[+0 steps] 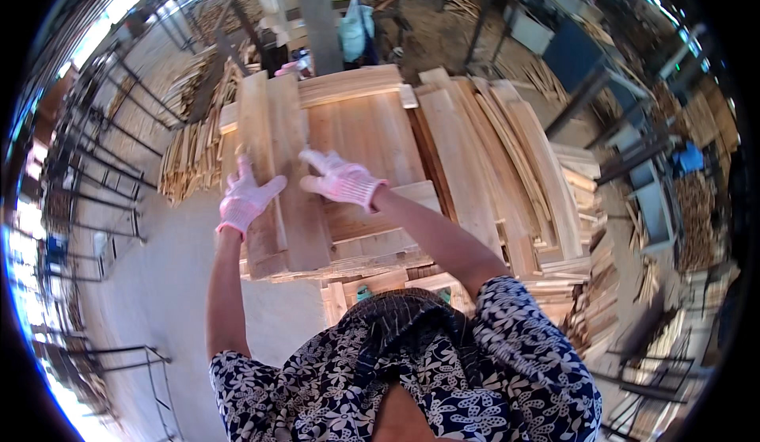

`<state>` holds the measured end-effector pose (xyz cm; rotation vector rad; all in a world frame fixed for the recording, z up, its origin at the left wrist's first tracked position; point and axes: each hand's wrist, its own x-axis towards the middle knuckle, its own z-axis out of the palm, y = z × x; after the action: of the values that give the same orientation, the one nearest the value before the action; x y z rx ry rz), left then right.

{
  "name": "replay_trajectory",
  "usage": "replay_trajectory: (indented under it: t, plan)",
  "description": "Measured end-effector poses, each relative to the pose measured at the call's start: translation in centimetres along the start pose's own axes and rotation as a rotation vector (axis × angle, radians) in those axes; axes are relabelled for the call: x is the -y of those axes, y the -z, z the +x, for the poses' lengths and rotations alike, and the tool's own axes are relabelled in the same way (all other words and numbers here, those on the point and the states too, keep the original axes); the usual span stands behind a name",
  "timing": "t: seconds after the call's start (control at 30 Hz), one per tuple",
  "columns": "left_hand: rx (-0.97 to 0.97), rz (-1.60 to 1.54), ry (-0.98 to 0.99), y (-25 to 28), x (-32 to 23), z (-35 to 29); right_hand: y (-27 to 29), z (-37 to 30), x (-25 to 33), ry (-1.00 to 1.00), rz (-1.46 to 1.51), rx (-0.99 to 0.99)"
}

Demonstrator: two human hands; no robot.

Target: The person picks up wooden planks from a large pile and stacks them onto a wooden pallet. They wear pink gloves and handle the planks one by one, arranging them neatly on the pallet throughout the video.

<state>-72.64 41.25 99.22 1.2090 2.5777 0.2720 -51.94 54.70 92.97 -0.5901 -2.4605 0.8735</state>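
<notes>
Both my hands wear pale pink knit gloves with bare fingertips. My left hand (248, 198) lies over the left edge of a long wooden board (256, 117), fingers pointing away and thumb out to the right. My right hand (348, 181) reaches left, its thumb and fingers apart at the right edge of a second board (290, 125) beside the first. I cannot tell how firmly either hand touches the wood. The two boards lie side by side across the left part of a stack, over wide flat panels (364, 137).
Long planks (459, 149) lie in a pile to the right of the panels. A grey post (317, 22) stands beyond the stack. Bundles of thin wood strips (190, 157) rest at the left, near black metal racks (103, 173). Concrete floor (174, 284) shows at the near left.
</notes>
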Motion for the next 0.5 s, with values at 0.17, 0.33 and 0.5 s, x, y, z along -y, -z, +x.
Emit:
replay_trajectory:
  t: [0.17, 0.33, 0.5]
  plan:
    - [-0.012, 0.043, 0.092, 0.7, 0.7, 1.0, 18.0, -11.2, -9.7, -0.463, -0.612, -0.073]
    - [-0.165, -0.217, 0.013, 1.8, 3.3, 2.4, 28.1, -29.3, -19.4, -1.152, -0.672, -0.117]
    - [-0.215, -0.532, -0.163, -0.1, -4.5, -2.3, 26.9, -28.5, -19.4, -1.14, -0.695, -0.075]
